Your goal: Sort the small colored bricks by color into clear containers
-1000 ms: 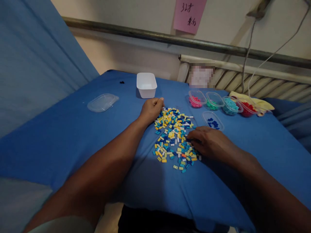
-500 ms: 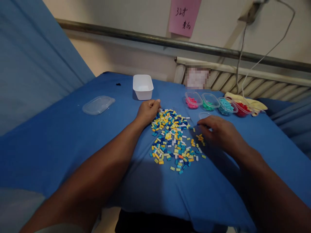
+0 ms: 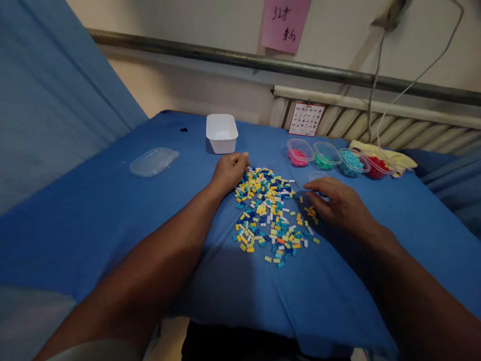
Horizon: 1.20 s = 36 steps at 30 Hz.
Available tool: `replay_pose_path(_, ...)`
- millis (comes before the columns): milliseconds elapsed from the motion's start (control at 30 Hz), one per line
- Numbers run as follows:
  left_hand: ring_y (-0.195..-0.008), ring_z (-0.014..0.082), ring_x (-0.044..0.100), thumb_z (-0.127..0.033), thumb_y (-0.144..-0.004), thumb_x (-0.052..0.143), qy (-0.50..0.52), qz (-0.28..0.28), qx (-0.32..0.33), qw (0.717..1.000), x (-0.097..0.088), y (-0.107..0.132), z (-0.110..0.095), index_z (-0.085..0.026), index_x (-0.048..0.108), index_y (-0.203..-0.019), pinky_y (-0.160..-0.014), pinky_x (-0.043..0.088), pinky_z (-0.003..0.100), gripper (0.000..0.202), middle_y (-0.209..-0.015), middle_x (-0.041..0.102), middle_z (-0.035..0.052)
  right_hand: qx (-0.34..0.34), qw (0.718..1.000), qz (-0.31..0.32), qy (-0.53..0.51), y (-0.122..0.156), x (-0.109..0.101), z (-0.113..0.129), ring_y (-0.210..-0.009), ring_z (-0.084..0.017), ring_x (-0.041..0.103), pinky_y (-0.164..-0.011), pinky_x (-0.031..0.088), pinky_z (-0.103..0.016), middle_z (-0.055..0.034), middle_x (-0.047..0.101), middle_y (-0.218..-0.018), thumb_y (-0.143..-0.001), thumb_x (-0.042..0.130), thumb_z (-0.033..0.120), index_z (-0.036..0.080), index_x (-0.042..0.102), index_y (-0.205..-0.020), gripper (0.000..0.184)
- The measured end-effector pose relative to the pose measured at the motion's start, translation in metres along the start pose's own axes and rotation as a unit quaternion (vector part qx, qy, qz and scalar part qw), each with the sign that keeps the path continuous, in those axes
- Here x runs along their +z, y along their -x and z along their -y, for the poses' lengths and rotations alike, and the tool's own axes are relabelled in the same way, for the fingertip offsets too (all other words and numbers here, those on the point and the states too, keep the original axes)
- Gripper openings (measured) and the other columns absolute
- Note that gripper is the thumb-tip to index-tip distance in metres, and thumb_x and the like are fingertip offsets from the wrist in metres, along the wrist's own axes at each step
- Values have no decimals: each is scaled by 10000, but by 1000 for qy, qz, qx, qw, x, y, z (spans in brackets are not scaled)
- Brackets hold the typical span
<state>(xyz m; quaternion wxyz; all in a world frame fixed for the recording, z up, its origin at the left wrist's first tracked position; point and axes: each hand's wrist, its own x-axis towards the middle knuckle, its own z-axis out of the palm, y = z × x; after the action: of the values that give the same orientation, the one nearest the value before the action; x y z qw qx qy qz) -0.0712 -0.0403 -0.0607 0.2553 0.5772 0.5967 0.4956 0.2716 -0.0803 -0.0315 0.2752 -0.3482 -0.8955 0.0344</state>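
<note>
A loose pile of small toy building bricks (image 3: 263, 210), in yellow, white, teal and dark blue, is spread over the blue cloth. At the pile's far left edge rests my left hand (image 3: 229, 173), closed with the fingers curled under; whatever they hold is hidden. My right hand (image 3: 340, 203) hovers at the pile's right side, thumb and forefinger apart, with no brick visible between the tips. Just beyond it, a clear plastic tub (image 3: 316, 176) is mostly covered by the hand. A small cluster of orange-yellow bricks (image 3: 311, 211) lies below its fingertips.
Clear tubs hold pink bricks (image 3: 298, 158), green bricks (image 3: 323, 161), light-blue bricks (image 3: 351, 163) and red bricks (image 3: 377, 168). A white box (image 3: 221, 134) stands at the back. A clear lid (image 3: 153, 162) lies left. Behind the tubs is a yellow cloth (image 3: 402, 159), near the radiator (image 3: 345, 118).
My right thumb and forefinger have parted from a pinch near the clear tub. My left hand keeps its place. The view has shifted slightly.
</note>
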Motion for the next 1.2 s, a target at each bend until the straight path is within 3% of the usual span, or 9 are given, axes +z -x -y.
replay_pose_path(100, -665, 179, 637, -600, -1036, 558, -7, -1, 1, 1000, 0, 0, 0, -190, 759, -809, -591, 453, 276, 510, -776, 760, 56, -105, 987, 60, -105, -4, 5, 36, -1041, -263, 763, -939, 610, -420, -99, 819, -1111, -1100, 621, 225, 227, 763, -1168, 158)
replay_pose_path(233, -652, 178, 634, -603, -1038, 561, -8, -4, 6, 1000, 0, -1, 4, -191, 774, -819, -584, 450, 280, 514, -757, 755, 53, -133, 975, 106, -146, -4, 14, 63, -1043, -252, 751, -919, 604, -396, -102, 805, -1117, -1106, 630, 211, 215, 751, -1168, 136)
replay_pose_path(300, -645, 176, 632, -598, -1037, 565, -3, -4, 9, 1000, 1, -2, 5, -190, 771, -815, -585, 454, 281, 508, -751, 752, 52, -127, 974, 127, -135, -4, 16, 64, -1050, -255, 740, -924, 594, -398, -103, 801, -1121, -1110, 627, 213, 209, 749, -1175, 139)
replay_pose_path(467, -662, 181, 644, -613, -1031, 557, -1, -2, 7, 1000, 2, -2, 5, -187, 764, -818, -589, 463, 278, 519, -766, 758, 59, -138, 970, 186, -68, -5, 7, 53, -914, -243, 685, -816, 549, -383, -85, 755, -968, -1099, 609, 186, 204, 739, -992, 170)
replay_pose_path(733, -692, 190, 663, -597, -1033, 556, -9, -4, 8, 1000, 2, -2, 5, -191, 768, -821, -600, 468, 282, 505, -777, 764, 63, -172, 960, 186, -123, -4, 8, 67, -1030, -240, 694, -906, 555, -401, -112, 774, -1183, -1134, 602, 272, 210, 778, -1160, 189)
replay_pose_path(967, -706, 193, 671, -577, -1038, 559, -8, -7, 14, 1000, 2, -1, 5, -201, 747, -778, -606, 467, 283, 494, -759, 756, 58, -172, 963, 200, -55, -5, -5, 50, -885, -230, 661, -813, 514, -380, -90, 747, -967, -1126, 571, 211, 193, 759, -988, 234)
replay_pose_path(1200, -699, 193, 668, -576, -1045, 555, -7, -4, 9, 1000, 3, 0, 3, -198, 749, -786, -626, 490, 287, 498, -760, 754, 60, -148, 975, 145, -83, -9, 14, 60, -986, -242, 729, -860, 565, -362, -94, 804, -1053, -1122, 590, 191, 197, 782, -1121, 192)
